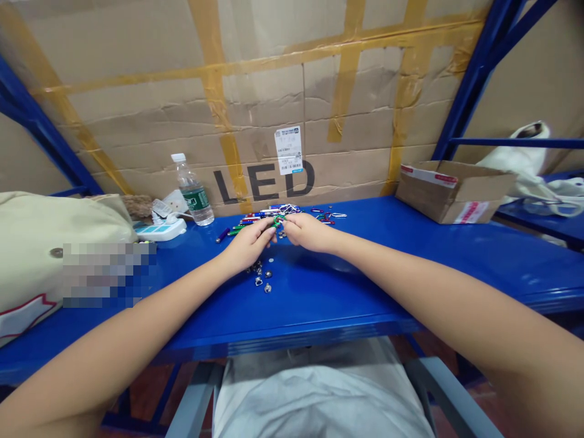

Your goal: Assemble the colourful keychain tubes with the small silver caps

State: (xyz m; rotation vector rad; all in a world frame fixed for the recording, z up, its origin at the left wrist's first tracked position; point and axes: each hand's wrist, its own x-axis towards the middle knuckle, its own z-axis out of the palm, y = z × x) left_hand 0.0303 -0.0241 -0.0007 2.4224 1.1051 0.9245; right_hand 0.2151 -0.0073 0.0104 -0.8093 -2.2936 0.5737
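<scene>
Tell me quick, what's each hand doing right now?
Left hand: fingers pinched on a small green piece, held together with the right.
Right hand: fingers curled closed at the same piece; exact grip cannot be told.

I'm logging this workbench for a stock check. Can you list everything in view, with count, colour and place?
shelf top: one, blue, across the middle
small keyring parts: a pile, mixed colours, behind the hands
metal bits: a few, silver, below the left hand
water bottle: one, clear with green label, back left
cardboard sheet: one, brown with yellow tape, lettered LED, at the back
cardboard box: one, brown, back right
cloth bag: one, cream, far left
white bag: one, far right
left hand: pinching a small green piece
right hand: fingers closed, meeting the left hand at that piece
</scene>
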